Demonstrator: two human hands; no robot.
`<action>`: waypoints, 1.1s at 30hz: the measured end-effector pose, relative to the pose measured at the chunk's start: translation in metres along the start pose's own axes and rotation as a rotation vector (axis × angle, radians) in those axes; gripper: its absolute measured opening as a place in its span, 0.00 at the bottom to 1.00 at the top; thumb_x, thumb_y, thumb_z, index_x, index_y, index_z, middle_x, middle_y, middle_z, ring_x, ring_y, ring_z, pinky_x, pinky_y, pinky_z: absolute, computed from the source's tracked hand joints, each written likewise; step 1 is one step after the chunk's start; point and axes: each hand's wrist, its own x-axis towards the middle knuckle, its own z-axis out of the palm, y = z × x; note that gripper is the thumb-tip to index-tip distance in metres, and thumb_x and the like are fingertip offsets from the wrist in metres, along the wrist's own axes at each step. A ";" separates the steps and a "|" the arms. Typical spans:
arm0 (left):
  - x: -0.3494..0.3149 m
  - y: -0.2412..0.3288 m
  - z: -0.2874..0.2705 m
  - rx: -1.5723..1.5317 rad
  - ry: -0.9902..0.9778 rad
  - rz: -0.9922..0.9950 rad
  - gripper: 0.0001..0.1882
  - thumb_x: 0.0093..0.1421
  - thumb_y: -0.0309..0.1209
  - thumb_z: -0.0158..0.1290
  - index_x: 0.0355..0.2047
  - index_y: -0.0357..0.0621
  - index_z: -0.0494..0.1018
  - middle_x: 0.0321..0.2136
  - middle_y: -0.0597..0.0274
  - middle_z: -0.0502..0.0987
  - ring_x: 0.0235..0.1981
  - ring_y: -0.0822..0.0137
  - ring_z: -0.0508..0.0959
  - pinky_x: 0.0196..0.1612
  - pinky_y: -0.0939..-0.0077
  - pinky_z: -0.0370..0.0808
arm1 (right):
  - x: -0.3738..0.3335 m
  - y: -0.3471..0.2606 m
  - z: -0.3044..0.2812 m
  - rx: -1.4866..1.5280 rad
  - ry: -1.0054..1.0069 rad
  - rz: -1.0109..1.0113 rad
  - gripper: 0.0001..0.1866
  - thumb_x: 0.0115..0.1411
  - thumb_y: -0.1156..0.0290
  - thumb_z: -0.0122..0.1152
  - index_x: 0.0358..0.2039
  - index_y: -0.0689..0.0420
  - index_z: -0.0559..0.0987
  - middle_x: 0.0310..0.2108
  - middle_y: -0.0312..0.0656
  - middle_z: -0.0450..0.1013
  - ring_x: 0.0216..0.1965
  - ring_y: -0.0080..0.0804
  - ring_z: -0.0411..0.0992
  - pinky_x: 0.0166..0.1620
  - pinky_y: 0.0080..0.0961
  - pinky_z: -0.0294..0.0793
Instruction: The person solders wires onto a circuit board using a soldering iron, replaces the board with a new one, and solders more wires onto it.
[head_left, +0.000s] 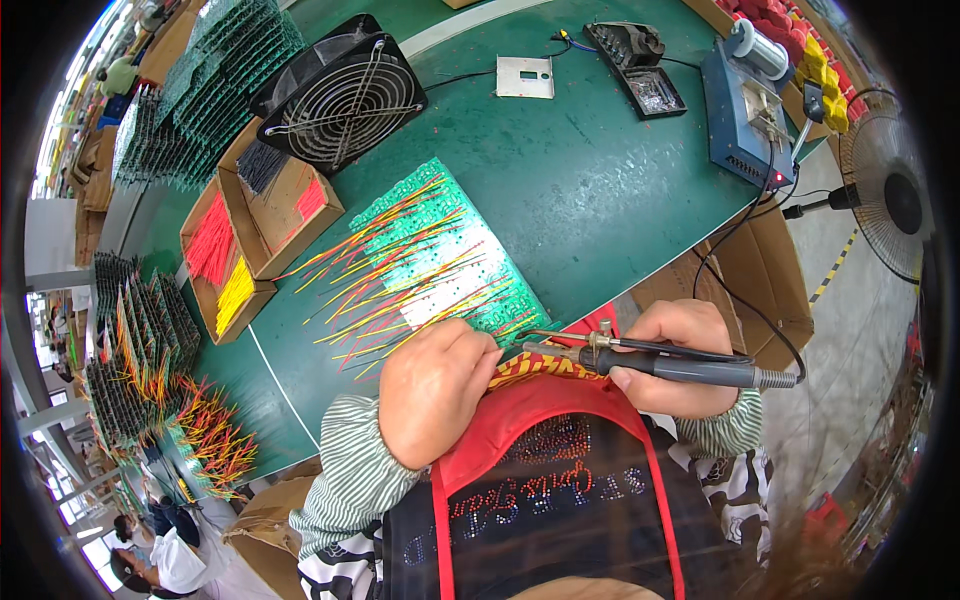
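Note:
My right hand (685, 345) grips a soldering iron (690, 368) with a dark grey handle, a brass clamp and a thin feed tube. Its tip points left, at the near corner of a green circuit board panel (535, 290). Rows of red, yellow and black wires (400, 290) stick out from the panel toward the left. My left hand (435, 390) rests at the panel's near edge, fingers curled and pressed together. Whatever those fingers hold is hidden behind the knuckles.
Cardboard trays (285, 240) of cut wires stand left of the panel, below a black fan (345, 95). Stacked boards (215, 90) rise at the far left. A blue soldering station (745, 115) with a solder spool sits at the far right, near a standing fan (890, 195).

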 end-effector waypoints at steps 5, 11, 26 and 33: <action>0.000 0.000 0.001 0.011 -0.034 -0.030 0.04 0.49 0.25 0.59 0.25 0.39 0.74 0.20 0.59 0.72 0.22 0.59 0.73 0.26 0.66 0.69 | 0.000 0.004 0.002 0.006 -0.040 0.050 0.08 0.43 0.74 0.67 0.22 0.59 0.75 0.14 0.36 0.69 0.14 0.23 0.68 0.19 0.21 0.65; 0.005 -0.001 0.001 0.012 -0.047 -0.006 0.04 0.49 0.25 0.59 0.24 0.40 0.74 0.20 0.59 0.72 0.22 0.59 0.73 0.26 0.66 0.69 | 0.002 0.001 -0.002 -0.007 -0.008 0.019 0.08 0.43 0.75 0.66 0.22 0.59 0.75 0.14 0.36 0.69 0.14 0.23 0.68 0.19 0.21 0.65; 0.023 -0.125 -0.108 0.141 0.157 -0.408 0.06 0.51 0.27 0.57 0.28 0.36 0.77 0.20 0.55 0.76 0.21 0.67 0.75 0.27 0.74 0.71 | 0.009 0.016 -0.010 0.027 0.103 0.017 0.09 0.46 0.73 0.67 0.24 0.60 0.74 0.16 0.36 0.73 0.15 0.21 0.71 0.21 0.18 0.67; 0.081 -0.243 -0.099 0.060 0.165 -0.567 0.12 0.54 0.33 0.58 0.31 0.35 0.78 0.22 0.56 0.79 0.24 0.68 0.77 0.31 0.74 0.73 | 0.021 0.011 -0.012 0.015 0.100 0.024 0.09 0.46 0.73 0.67 0.24 0.60 0.74 0.16 0.35 0.72 0.15 0.19 0.68 0.21 0.16 0.65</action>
